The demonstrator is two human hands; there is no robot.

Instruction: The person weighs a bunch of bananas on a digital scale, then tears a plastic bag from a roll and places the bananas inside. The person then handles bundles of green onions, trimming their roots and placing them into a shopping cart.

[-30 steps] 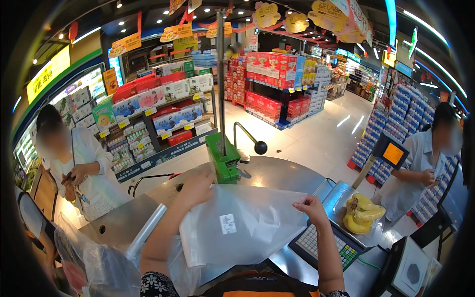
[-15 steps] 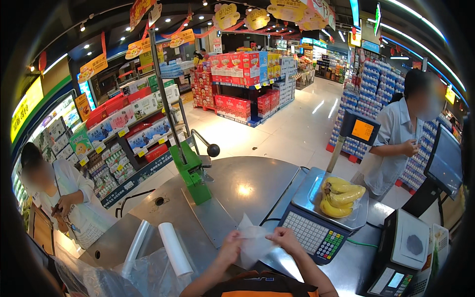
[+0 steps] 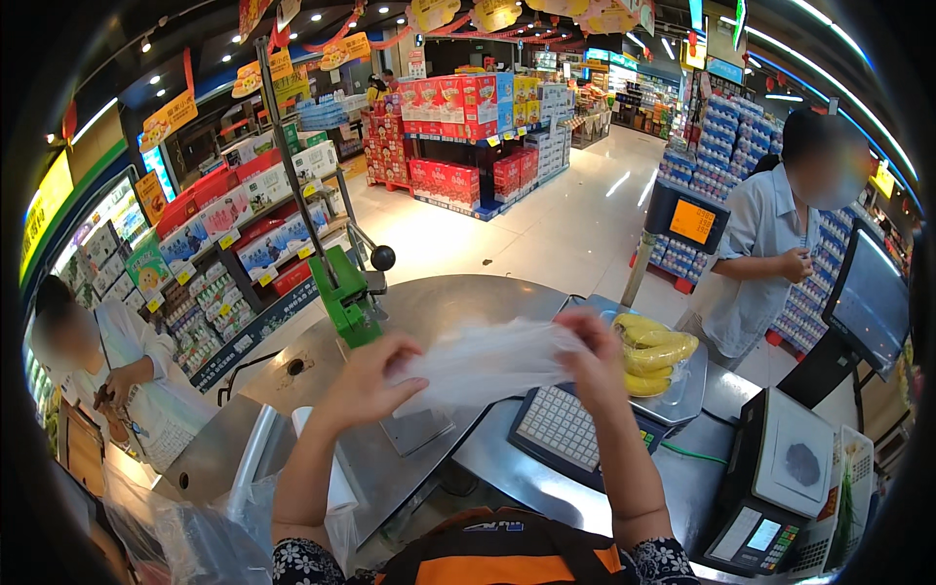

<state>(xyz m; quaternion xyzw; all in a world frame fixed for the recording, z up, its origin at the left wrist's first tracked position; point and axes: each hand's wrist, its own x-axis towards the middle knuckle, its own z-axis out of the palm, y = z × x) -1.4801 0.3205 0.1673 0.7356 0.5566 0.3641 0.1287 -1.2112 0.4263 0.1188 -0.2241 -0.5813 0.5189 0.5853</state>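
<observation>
Stretched between my two hands is a thin, translucent plastic bag (image 3: 483,363), raised above the metal counter. My left hand (image 3: 382,378) is closed on its left end, and my right hand (image 3: 591,359), slightly blurred, pinches its right end. Just beyond my right hand, a bunch of yellow bananas (image 3: 655,356) in clear wrap lies on the metal pan of a weighing scale. The scale's keyboard (image 3: 558,429) is partly covered by my right forearm. Past my left hand stands a green clamp-like device (image 3: 341,292) with a lever ending in a black ball.
Rolls of plastic bags (image 3: 255,453) lie at the counter's left. A second scale (image 3: 780,478) and a dark monitor (image 3: 871,307) stand at right. One person (image 3: 775,244) stands beyond the counter on the right, another (image 3: 117,370) on the left. Stacked cartons (image 3: 453,107) fill the aisle.
Both hands have risen and moved apart, pulling the crumpled bag out wide between them. My view has shifted slightly, and more of my forearms shows.
</observation>
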